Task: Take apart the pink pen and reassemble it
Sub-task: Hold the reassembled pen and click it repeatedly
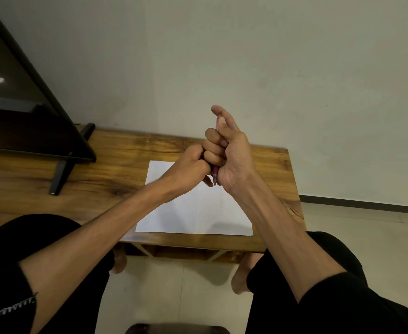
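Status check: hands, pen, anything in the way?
Right hand fisted round pink pen, tip down. Left hand closed against its lower end; grip hidden. Pen looks whole, above the white paper. Nothing in the way.

One view only, from a wide-angle camera worn on the person's head. It faces forward and steeply down across the person's own forearms and lap. The desk (116, 169) lies near, filling the middle band; the wall (270, 56) rises behind it and floor tiles (355, 227) show at right and below. Straight edges bow toward the frame borders. No second view exists for overlap.
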